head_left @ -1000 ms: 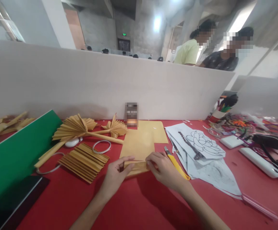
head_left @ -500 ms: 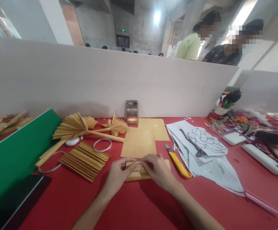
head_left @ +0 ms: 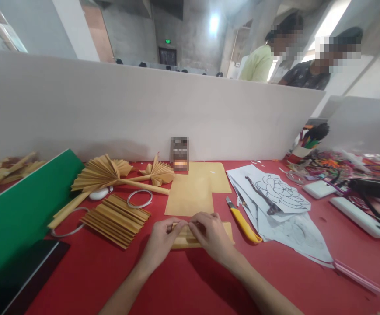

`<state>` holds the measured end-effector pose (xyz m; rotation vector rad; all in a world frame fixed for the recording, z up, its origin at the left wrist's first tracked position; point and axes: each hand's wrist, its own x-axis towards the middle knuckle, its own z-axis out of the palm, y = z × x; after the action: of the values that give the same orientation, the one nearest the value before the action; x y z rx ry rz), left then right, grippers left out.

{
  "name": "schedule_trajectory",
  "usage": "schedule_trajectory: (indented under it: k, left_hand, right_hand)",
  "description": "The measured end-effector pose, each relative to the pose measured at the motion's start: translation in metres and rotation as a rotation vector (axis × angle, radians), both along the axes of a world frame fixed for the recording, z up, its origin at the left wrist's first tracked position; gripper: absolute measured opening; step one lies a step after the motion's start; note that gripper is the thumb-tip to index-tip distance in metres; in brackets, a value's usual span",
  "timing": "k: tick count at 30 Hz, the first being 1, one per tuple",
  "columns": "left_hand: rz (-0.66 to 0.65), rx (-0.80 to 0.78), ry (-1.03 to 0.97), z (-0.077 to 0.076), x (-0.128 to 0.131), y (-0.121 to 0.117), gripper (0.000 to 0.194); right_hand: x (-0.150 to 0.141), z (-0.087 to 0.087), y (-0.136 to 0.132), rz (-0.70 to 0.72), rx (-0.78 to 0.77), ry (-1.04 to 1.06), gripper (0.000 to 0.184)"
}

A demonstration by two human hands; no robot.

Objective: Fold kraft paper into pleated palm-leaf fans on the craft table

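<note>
- so my left hand (head_left: 163, 236) is lower centre of frame, fingers curled in and thumb nearly closed against them, pinching the top edge of a folded paper strip (head_left: 190, 243);
- my right hand (head_left: 211, 234) is just beside it, fingers bent and bunched, thumb and fingertips pinched on the same edge; the two sets of fingertips are practically meeting, can't tell if they touch;
- the strip itself sits lower centre, creased lengthwise, one end poking out right of my right hand;
- just above my hands, dead centre, there's a flat tan sheet (head_left: 190, 194), overlapping a second tan sheet (head_left: 221, 178) behind it;
- left of centre there's a pleated paper piece (head_left: 116, 222); a thin pale ring (head_left: 139, 205) lies against its upper edge, and a big paper fan (head_left: 96, 176) is further up;
- right of centre, a yellow cutter (head_left: 246, 227) with its blade pointing up the frame, right beside some white sheets, the top one a flower line drawing (head_left: 283, 192);
- far left, a green board (head_left: 29, 199) leans at a slant; everything's on a red tabletop (head_left: 163, 286), and two people are upper right, past the pale partition (head_left: 127, 109)
</note>
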<state>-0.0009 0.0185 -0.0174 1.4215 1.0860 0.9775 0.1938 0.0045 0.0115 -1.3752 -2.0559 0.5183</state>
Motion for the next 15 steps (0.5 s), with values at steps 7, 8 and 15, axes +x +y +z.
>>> schedule_trajectory:
  k: [7,8,15]
  left_hand:
    - [-0.009,0.024,0.011,-0.003,-0.002,-0.001,0.049]
    - [-0.007,0.036,0.018,-0.003,-0.001,-0.001,0.047]
    - [-0.064,0.008,0.020,-0.001,-0.001,0.001,0.036]
  right_hand:
    - [0.000,-0.002,0.001,-0.016,-0.003,-0.036,0.015]
    - [-0.002,-0.003,0.000,-0.018,0.009,-0.041,0.015]
    - [-0.004,-0.007,-0.005,-0.032,0.012,-0.085,0.012]
